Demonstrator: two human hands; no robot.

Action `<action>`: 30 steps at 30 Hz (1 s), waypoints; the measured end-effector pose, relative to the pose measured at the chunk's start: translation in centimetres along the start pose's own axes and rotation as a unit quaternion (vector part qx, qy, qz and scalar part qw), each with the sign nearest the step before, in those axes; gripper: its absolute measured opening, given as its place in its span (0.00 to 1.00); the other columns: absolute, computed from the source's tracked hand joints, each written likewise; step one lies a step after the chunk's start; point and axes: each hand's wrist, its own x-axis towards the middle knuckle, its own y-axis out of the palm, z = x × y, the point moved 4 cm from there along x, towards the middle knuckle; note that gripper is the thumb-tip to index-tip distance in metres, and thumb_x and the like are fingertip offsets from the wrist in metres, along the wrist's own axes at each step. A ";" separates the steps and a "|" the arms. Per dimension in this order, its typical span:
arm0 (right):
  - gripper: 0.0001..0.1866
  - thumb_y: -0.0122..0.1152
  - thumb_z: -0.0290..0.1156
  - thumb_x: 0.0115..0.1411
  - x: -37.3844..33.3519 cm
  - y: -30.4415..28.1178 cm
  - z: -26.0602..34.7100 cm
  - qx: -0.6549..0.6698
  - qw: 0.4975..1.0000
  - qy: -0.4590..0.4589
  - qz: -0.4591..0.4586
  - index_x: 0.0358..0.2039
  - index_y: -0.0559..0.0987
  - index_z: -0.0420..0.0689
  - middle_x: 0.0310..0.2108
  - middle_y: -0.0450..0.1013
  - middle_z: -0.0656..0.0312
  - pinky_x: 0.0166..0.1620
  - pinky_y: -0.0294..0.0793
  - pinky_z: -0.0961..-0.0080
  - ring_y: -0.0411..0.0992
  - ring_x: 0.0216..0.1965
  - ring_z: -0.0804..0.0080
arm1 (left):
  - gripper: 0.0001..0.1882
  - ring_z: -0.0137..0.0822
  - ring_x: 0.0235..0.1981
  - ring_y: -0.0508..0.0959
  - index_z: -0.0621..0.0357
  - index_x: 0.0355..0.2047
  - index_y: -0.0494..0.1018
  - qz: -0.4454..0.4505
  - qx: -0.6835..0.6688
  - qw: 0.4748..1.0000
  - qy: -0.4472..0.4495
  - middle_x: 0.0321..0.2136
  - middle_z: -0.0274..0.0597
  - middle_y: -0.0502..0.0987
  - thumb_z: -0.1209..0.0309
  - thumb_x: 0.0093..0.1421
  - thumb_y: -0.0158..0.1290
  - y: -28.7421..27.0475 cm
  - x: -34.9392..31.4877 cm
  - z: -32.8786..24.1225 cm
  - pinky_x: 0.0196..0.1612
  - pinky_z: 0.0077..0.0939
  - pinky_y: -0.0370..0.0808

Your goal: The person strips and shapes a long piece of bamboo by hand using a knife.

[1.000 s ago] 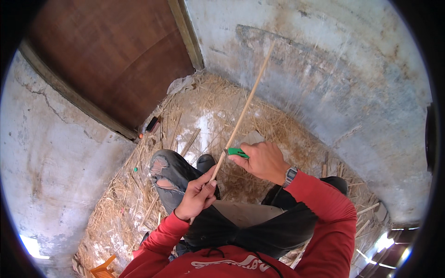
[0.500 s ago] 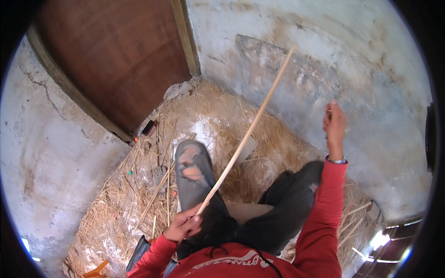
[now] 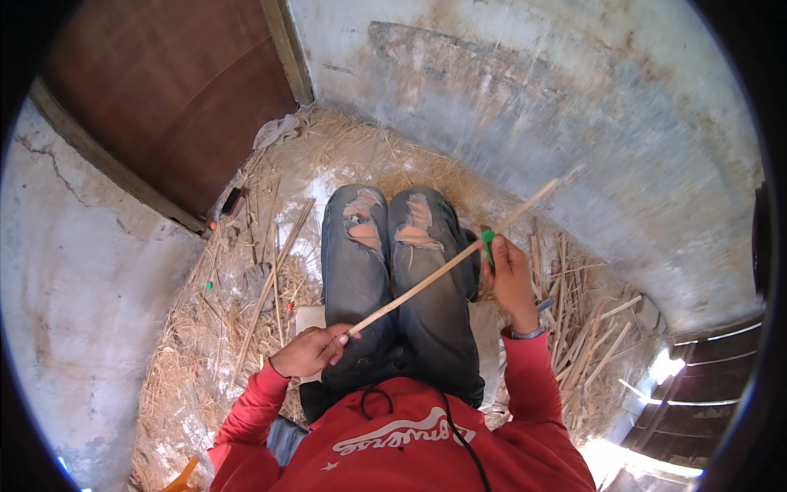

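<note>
A long, pale wooden stick [image 3: 426, 281] slants up to the right across my thighs. Its lower end is gripped by my left hand [image 3: 310, 351], fingers closed round it. My right hand [image 3: 512, 283] is closed on a small green tool [image 3: 489, 239], which meets the stick beyond my knees. The fingers cover most of this tool, so its exact kind is unclear. Past it, the far end of the stick is blurred.
Straw and shavings [image 3: 369, 143] litter the floor. Several wooden strips [image 3: 586, 348] lie in a heap to my right. A worn wall [image 3: 508, 107] rises ahead, with a brown door [image 3: 172, 98] at the far left. A small dark object [image 3: 234, 202] lies near the door frame.
My right hand has come down and inward from beside the wall, bringing the green tool to the stick. The stick now leans further right. My knees, formerly apart, are together.
</note>
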 end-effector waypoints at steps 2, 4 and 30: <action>0.23 0.48 0.48 0.77 -1.4 0.8 -1.4 -0.069 0.995 -0.035 -0.057 0.45 0.81 0.40 0.20 0.70 0.60 0.30 0.68 0.71 0.68 0.22 0.73 | 0.14 0.38 0.25 0.80 0.57 0.51 0.74 -0.055 0.062 0.997 0.000 0.24 0.44 0.77 0.64 0.77 0.42 -0.4 -0.1 -0.1 0.34 0.34 0.75; 0.22 0.51 0.47 0.75 -2.6 2.5 -1.3 -0.132 0.982 -0.090 -0.097 0.43 0.80 0.38 0.21 0.71 0.54 0.30 0.69 0.67 0.70 0.22 0.66 | 0.13 0.45 0.27 0.82 0.57 0.49 0.75 -0.122 0.137 0.983 0.034 0.26 0.47 0.79 0.65 0.77 0.43 -0.2 -0.2 0.9 0.35 0.36 0.76; 0.24 0.56 0.48 0.71 -2.1 6.4 -4.3 -0.163 0.981 -0.060 0.091 0.34 0.82 0.38 0.26 0.76 0.40 0.33 0.73 0.52 0.75 0.29 0.39 | 0.13 0.61 0.30 0.80 0.63 0.37 0.74 -0.206 0.040 0.975 0.078 0.26 0.57 0.78 0.66 0.75 0.46 4.0 12.8 -4.5 0.34 0.45 0.75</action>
